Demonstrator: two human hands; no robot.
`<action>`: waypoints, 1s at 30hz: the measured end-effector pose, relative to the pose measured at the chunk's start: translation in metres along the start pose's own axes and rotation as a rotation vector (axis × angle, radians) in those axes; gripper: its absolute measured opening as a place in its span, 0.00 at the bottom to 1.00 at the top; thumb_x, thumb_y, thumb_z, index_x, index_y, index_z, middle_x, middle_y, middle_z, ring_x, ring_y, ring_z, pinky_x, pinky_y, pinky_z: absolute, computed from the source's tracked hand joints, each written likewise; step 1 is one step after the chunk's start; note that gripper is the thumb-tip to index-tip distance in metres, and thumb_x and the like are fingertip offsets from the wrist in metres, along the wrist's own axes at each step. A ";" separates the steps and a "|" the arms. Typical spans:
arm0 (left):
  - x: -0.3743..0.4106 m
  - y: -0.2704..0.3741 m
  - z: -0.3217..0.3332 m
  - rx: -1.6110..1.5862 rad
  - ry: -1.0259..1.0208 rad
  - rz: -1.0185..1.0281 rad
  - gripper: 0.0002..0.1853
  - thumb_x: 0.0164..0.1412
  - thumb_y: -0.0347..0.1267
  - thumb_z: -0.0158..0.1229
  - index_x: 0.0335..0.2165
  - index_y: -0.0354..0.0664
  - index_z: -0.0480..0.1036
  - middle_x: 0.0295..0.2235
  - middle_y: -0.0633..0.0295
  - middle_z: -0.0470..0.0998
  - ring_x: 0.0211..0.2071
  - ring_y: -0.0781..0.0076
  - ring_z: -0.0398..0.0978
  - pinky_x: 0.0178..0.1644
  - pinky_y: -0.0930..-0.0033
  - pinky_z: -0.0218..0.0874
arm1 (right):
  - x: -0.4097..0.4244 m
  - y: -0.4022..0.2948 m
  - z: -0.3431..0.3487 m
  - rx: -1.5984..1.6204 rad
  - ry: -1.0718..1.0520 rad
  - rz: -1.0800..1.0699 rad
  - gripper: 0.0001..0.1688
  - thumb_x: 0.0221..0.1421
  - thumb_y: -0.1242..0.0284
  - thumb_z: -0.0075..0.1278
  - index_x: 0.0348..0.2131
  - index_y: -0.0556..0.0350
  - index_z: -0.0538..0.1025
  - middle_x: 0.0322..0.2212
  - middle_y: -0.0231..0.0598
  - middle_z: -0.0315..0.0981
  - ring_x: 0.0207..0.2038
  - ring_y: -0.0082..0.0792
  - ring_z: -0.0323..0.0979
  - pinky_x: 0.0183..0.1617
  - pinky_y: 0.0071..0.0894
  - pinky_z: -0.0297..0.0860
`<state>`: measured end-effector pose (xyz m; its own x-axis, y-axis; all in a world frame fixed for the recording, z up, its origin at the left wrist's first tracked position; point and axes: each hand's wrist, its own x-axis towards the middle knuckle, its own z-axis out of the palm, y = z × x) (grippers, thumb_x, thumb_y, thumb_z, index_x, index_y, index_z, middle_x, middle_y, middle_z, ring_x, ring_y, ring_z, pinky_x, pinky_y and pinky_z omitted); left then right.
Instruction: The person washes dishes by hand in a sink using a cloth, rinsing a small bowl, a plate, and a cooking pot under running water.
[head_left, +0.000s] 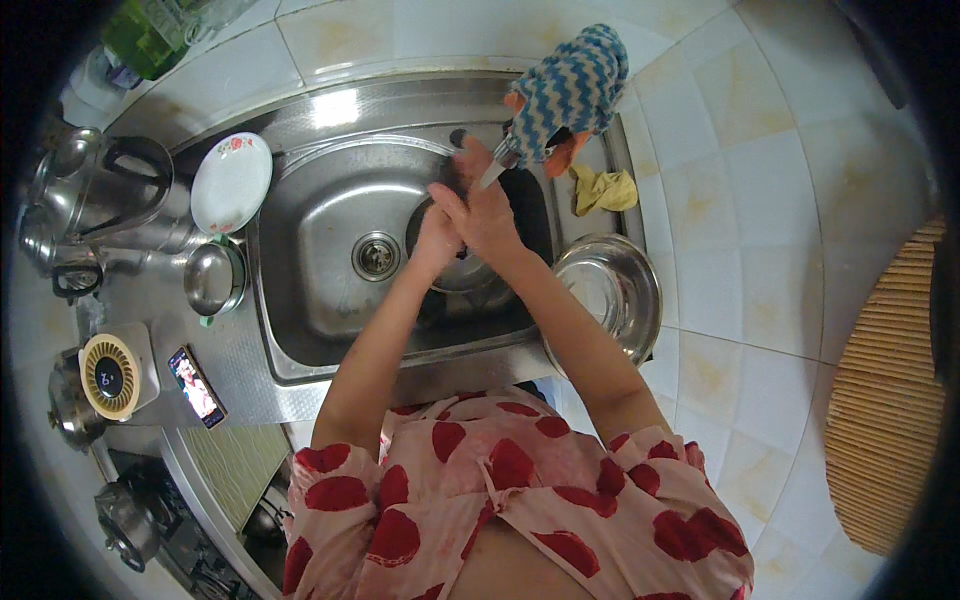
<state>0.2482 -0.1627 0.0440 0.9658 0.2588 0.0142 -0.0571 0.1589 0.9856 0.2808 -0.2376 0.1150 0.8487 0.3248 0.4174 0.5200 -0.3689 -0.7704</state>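
My left hand (437, 238) and my right hand (487, 217) meet over the right half of a stainless steel sink (322, 247). The right hand lies against the left, its thumb and fingers extended and slightly blurred, with nothing visible in its grasp. Most of the left hand's fingers are hidden behind it. Right above them is the metal faucet spout (507, 152), with a pale stream at its mouth. A blue-and-white zigzag-patterned cloth (574, 90) drapes over the faucet. Under the hands sits a round metal vessel (469, 276), partly covered by them.
Right of the sink are a steel basin (611, 289) and a yellow cloth (606, 190). On the left counter stand a white floral plate (231, 184), a green-rimmed metal cup (211, 277), a kettle (112, 184), a lit phone (197, 386) and a small fan-like device (112, 375). A gas stove (176, 517) lies lower left.
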 end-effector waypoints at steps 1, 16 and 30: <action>0.004 0.001 -0.003 -0.145 0.053 -0.031 0.10 0.55 0.33 0.46 0.27 0.35 0.68 0.24 0.58 0.72 0.27 0.74 0.69 0.33 0.70 0.59 | -0.010 0.016 0.001 -0.079 -0.006 0.008 0.21 0.44 0.70 0.51 0.39 0.59 0.66 0.29 0.41 0.66 0.30 0.36 0.68 0.33 0.27 0.65; 0.005 -0.027 0.019 -1.533 0.351 -0.643 0.18 0.56 0.35 0.31 0.41 0.38 0.62 0.36 0.54 0.70 0.38 0.63 0.68 0.43 0.63 0.60 | 0.006 -0.017 -0.014 0.620 -0.054 0.421 0.11 0.51 0.70 0.43 0.30 0.61 0.71 0.25 0.33 0.70 0.29 0.20 0.66 0.36 0.17 0.61; 0.008 -0.022 0.002 -1.497 0.466 -0.539 0.07 0.54 0.28 0.41 0.30 0.38 0.65 0.28 0.59 0.70 0.27 0.70 0.68 0.41 0.67 0.61 | -0.023 0.033 -0.041 0.365 0.042 0.504 0.12 0.48 0.68 0.47 0.30 0.60 0.72 0.24 0.35 0.71 0.25 0.21 0.66 0.30 0.20 0.63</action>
<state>0.2573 -0.1658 0.0222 0.8160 0.0739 -0.5734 -0.2059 0.9639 -0.1687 0.2824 -0.2930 0.1004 0.9882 0.1509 -0.0277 -0.0057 -0.1441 -0.9896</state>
